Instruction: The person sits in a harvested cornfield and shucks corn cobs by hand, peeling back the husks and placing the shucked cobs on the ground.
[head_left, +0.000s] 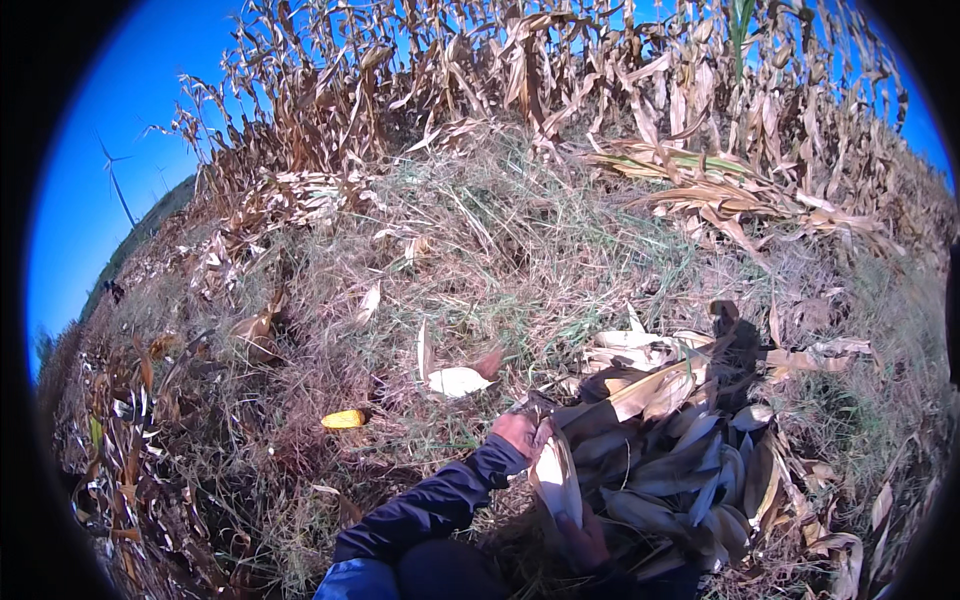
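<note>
My left hand (516, 433), in a dark sleeve, grips the upper end of a corn ear in its pale dry husk (559, 480). Lower down, my right hand (586, 541) holds the other end of the same ear, partly in shadow. The husk looks mostly closed around the ear; no kernels show. Just right of both hands lies a heap of unhusked corn ears and loose dry husks (675, 472), much of it shaded. A bare yellow corn ear (343, 419) rests on the dry grass, left of my hands.
Standing dry corn stalks (525, 75) line the far side. Cut stalks (720, 187) lie at the upper right. A loose white husk (459, 381) sits on the matted grass (480, 262) ahead. Far left, a wind turbine (112, 176) rises beyond a slope.
</note>
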